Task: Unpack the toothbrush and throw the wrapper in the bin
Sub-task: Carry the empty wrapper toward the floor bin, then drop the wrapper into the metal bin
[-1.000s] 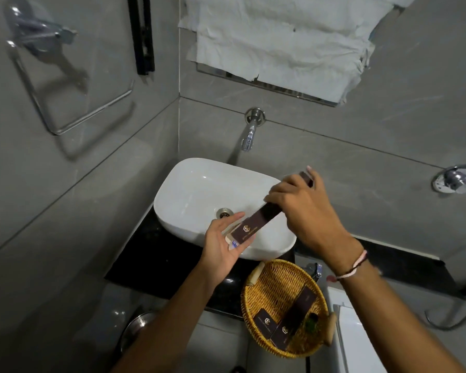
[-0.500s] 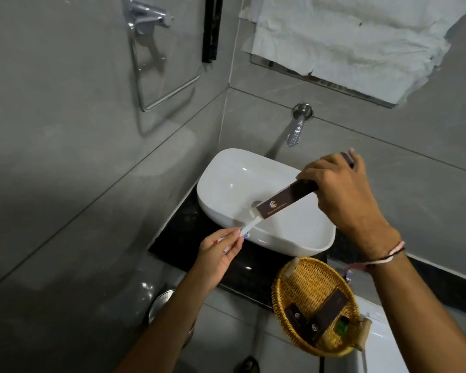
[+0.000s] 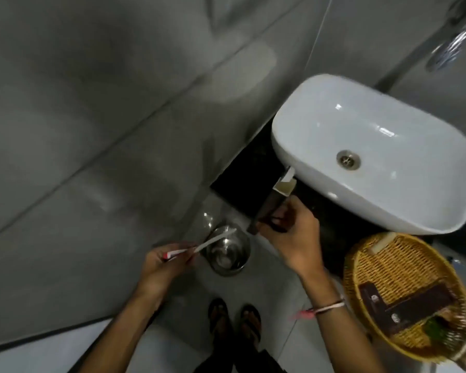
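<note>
1. Grey tiled walls (image 3: 97, 109) close in this bathroom corner, with a pale floor (image 3: 172, 345) below and a dark countertop (image 3: 248, 173) against the wall.
2. A white basin (image 3: 320, 109) sits on that countertop, its metal drain (image 3: 348, 159) showing in the bowl.
3. A woven basket (image 3: 361, 267) rests beside the basin at the right, holding 2 dark packets (image 3: 414, 300) and something small and green that I cannot make out.
4. A round steel bin (image 3: 228, 254) stands on the floor below the counter's edge, just ahead of the person's 2 sandalled feet (image 3: 234, 319).
5. The right hand (image 3: 291, 238), a thread band at its wrist, is closed around the dark wrapper (image 3: 272, 203), whose open pale end points up toward the basin's rim.
6. The left hand (image 3: 159, 265) pinches the white toothbrush (image 3: 213, 240) at its red-marked end; the brush is fully out of the wrapper, well apart from it, and its far tip reaches over the bin.
</note>
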